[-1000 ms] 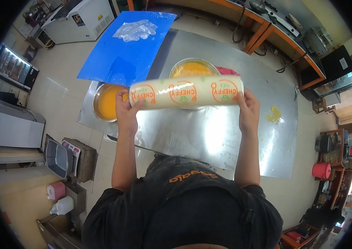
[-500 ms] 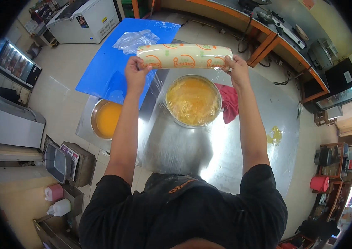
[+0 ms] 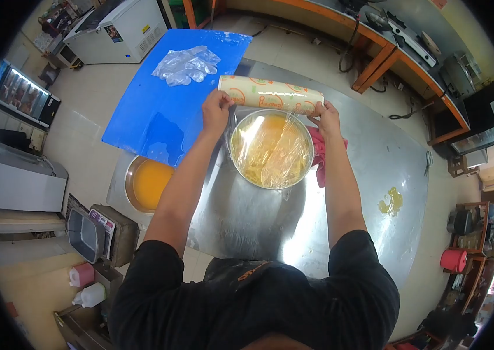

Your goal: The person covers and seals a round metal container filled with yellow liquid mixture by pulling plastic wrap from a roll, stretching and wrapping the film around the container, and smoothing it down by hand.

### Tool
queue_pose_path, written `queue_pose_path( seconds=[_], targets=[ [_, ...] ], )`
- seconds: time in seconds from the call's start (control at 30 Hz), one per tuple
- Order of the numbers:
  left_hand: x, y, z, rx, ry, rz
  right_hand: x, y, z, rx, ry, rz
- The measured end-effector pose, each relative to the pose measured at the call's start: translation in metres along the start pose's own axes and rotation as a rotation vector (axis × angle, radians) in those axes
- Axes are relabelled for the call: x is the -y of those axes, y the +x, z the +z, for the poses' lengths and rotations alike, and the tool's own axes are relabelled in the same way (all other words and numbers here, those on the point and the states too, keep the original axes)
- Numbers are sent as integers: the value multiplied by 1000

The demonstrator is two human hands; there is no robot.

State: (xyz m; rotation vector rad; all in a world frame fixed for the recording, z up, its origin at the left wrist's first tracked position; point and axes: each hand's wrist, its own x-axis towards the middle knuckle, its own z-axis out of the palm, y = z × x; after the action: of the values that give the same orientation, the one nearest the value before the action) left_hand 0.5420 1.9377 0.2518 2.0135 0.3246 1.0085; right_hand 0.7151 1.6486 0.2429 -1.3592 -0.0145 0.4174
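A printed roll of plastic wrap (image 3: 270, 94) is held level between my two hands. My left hand (image 3: 216, 108) grips its left end, and my right hand (image 3: 326, 118) closes on its right end. Just below the roll stands a round metal pan (image 3: 241, 171) with a yellow filling, seen through a wrinkled clear film (image 3: 279, 149). The film reaches up from the pan toward the roll. A red cloth (image 3: 320, 157) lies against the pan's right side, partly behind my right hand and forearm.
To the left, a metal bowl of orange liquid (image 3: 148, 184) sits by the steel table's (image 3: 369, 151) edge. A wet blue board (image 3: 136, 125) carries crumpled clear plastic (image 3: 187, 65). A yellow spill (image 3: 391, 201) marks the table's right side. An orange-framed counter (image 3: 381, 73) stands beyond.
Both hands have brought the roll down closer to the pan, and its left end has moved right. Film over the pan now lies more stretched, with a fold across its right half.
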Motion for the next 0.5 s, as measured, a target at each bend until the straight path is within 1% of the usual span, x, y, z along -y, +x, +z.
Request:
queue_pose_path(
  seconds=[0.13,0.17,0.27,0.37,0.47,0.5],
  targets=[
    [-4,20,9,40,15,59,-14,-5,-8,-44,107,22],
    [-1,24,16,14,21,82,-17,-3,-10,-68,162,13],
    [8,30,34,-107,134,271,-31,-5,-13,-112,301,-31],
    [23,32,48,-131,262,253,-42,-1,-17,-110,386,-121],
    [31,25,54,102,133,-299,-44,3,-23,-106,363,-54],
    [30,23,53,138,168,-299,-42,1,-23,-98,368,-19]
  ],
)
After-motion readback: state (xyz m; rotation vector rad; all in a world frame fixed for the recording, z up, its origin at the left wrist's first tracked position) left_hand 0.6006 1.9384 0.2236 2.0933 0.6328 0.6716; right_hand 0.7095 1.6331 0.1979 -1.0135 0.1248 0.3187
